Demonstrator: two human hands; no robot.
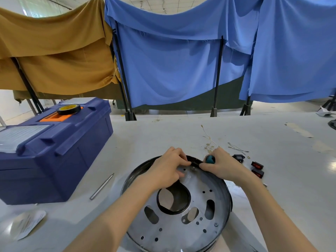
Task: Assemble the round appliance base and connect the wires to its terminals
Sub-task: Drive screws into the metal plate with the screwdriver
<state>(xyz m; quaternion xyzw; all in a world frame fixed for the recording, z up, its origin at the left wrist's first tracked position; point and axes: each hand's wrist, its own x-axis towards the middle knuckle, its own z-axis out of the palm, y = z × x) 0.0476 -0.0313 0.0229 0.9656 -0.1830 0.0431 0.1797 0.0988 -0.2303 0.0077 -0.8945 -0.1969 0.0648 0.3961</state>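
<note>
The round base (219,199) lies flat on the white desk (145,139), close to the person. Both hands are at its far edge. The left grip (169,170) pinches the black rim there. The right grip (221,165) is curled around a tool with a blue-green handle (210,159), right beside the rim. Thin wires (211,140) lie on the desk just behind the hands. A blue toolbox (54,157) sits to the left.
</note>
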